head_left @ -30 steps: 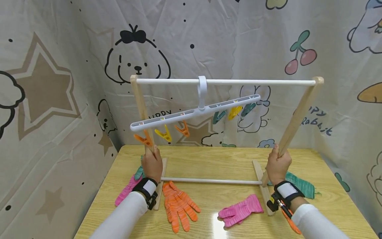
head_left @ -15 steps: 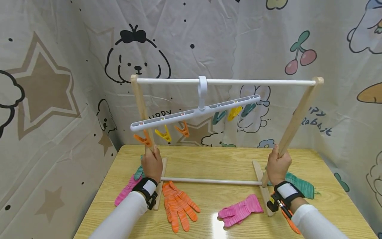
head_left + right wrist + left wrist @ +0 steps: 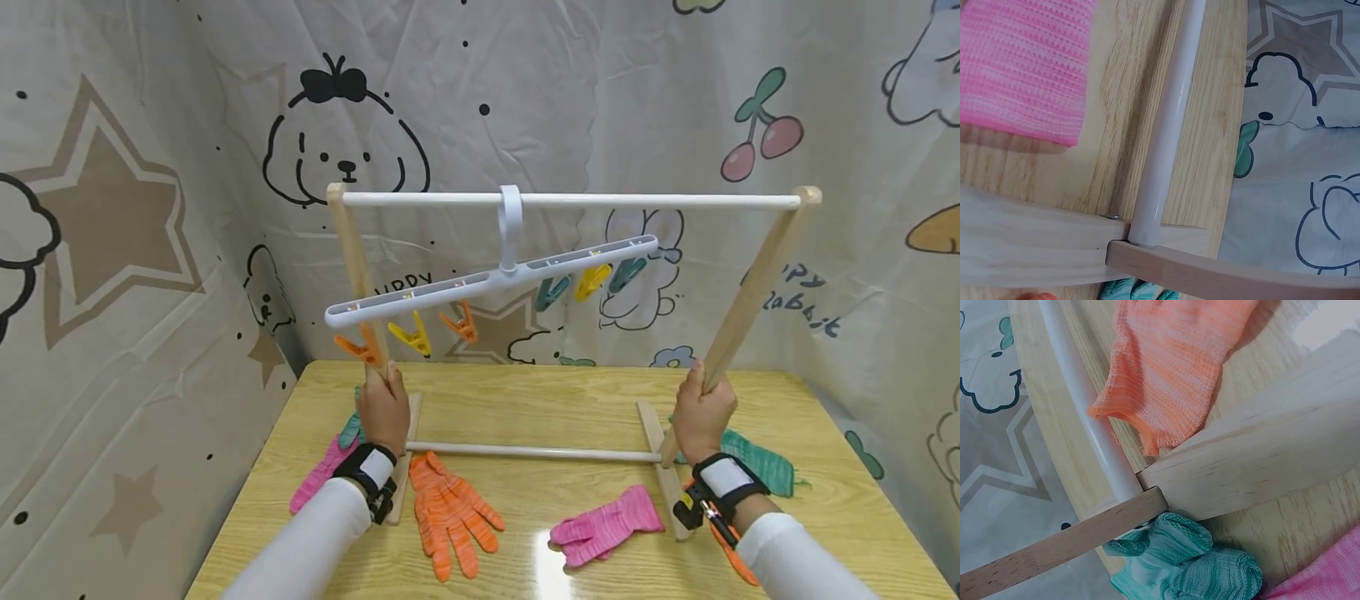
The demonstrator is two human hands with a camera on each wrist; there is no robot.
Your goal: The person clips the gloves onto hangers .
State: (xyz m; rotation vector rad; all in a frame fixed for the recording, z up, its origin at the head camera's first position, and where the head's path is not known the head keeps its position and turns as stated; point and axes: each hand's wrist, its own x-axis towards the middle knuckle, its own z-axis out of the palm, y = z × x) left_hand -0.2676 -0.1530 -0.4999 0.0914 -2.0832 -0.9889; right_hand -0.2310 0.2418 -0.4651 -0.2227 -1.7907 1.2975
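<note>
Left hand (image 3: pixel 385 412) and right hand (image 3: pixel 704 417): grip clamped on the rack posts (image 3: pixel 757 292). Uneven lifting may slide the tilted hanger (image 3: pixel 509 276).

Left sleeve (image 3: pixel 309 537): white, plain, long | left wrist strap (image 3: pixel 352 467): black, with a white rectangular panel (image 3: pixel 377 469) | left wrist device (image 3: pixel 382 502): small, black, angular | right sleeve (image 3: pixel 797 557): white, matching | right wrist strap (image 3: pixel 752 477): black, likewise white-panelled | right wrist device (image 3: pixel 691 512): black, with a small yellow patch (image 3: pixel 681 507) and a slender bright rod (image 3: pixel 708 510)
</note>
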